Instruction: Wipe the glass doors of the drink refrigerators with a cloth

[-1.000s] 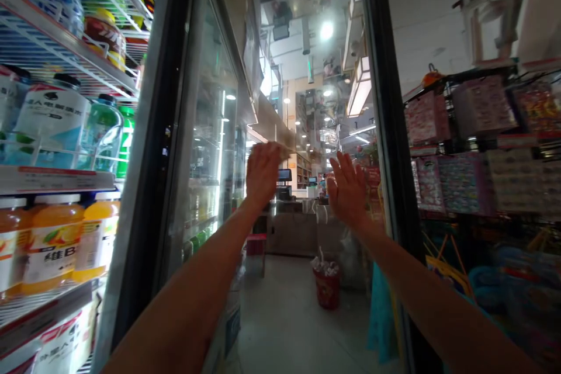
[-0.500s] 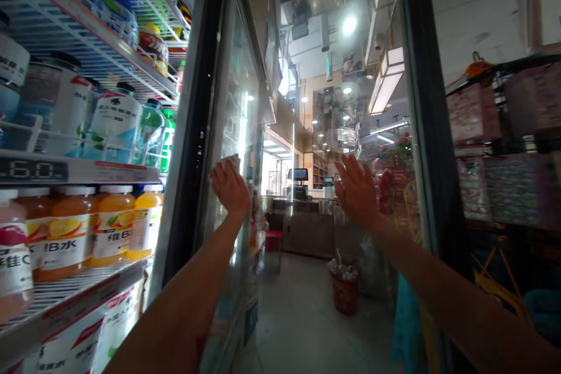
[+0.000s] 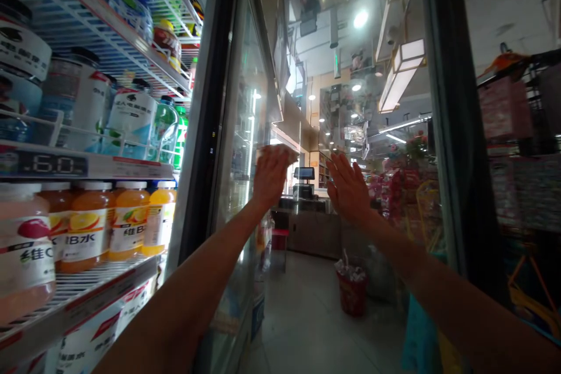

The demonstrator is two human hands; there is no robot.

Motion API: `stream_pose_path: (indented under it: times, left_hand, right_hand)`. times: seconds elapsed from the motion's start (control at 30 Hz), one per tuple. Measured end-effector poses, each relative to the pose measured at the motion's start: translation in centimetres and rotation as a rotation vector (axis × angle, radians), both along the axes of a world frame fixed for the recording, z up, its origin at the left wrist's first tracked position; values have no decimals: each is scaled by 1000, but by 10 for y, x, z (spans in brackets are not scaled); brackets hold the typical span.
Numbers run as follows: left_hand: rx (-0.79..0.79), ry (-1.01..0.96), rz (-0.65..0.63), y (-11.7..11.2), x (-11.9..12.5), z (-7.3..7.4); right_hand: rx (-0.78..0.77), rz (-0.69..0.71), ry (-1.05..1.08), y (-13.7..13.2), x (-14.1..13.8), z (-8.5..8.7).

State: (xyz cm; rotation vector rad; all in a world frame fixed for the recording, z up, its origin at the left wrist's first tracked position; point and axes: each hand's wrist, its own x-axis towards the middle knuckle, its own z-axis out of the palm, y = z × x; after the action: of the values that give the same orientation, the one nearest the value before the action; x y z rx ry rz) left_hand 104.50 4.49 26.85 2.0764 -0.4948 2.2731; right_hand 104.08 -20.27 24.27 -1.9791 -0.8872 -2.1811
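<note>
- Head view: my left hand sits near centre frame, its fingers curled over a small pale crumpled wad of cloth or paper. It seems to pin the wad against the clear glass refrigerator door.
- My right hand, just toward 3 o'clock from the left, is flat and empty, fingers stretched out, palm at the glass.
- At 9 o'clock, orange plastic juice bottles stand on a white wire shelf, well apart from both hands.
- My judgement of the risk: the door stands open, so an uneven push could swing it away. The wad could then slip from that loose curl.
</note>
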Motion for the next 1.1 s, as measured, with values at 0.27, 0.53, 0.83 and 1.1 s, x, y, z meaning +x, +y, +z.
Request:
stream_pose_path:
  times: [0.27,0.53,0.83,1.1]
  left_hand:
    - [-528,-66,-19,24,1,43]
    - [-207,-8,-58,-3,-2,49]
    - [-17,11,-58,-16,-2,21]
    - [117,31,-29,-35,-4,3]
  right_hand:
    - [59,46,-38,-7,-10,6]
    - [81,77,-45,-1,-10,16]
    - [75,78,-25,6,-12,19]
    - [55,51,0,16,-12,30]
